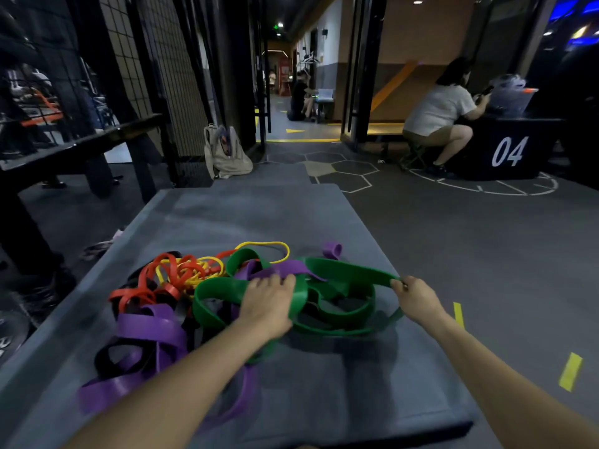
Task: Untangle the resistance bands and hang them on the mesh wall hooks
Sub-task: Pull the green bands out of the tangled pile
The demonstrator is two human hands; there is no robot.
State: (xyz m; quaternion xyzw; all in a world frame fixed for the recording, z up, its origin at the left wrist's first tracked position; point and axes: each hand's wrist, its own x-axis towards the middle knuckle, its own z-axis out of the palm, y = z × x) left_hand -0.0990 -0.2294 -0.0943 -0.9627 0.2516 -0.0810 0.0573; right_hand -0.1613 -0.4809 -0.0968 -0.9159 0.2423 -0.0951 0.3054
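Observation:
A tangled heap of resistance bands lies on a grey mat [291, 215]: wide green bands [343, 270], purple bands [152, 328], red bands [146, 286], thin yellow bands [194, 270] and black ones underneath. My left hand [269, 303] grips a green band where a purple band crosses it, in the middle of the heap. My right hand [415, 299] pinches the right end of a green loop and holds it a little above the mat. A black mesh wall [162, 59] stands at the far left; I see no hooks on it.
A black bench [81, 144] stands left of the mat. A beige bag [227, 153] leans against the mesh wall. A person sits at a black box marked 04 [509, 150] at the far right. Another person sits in the corridor beyond.

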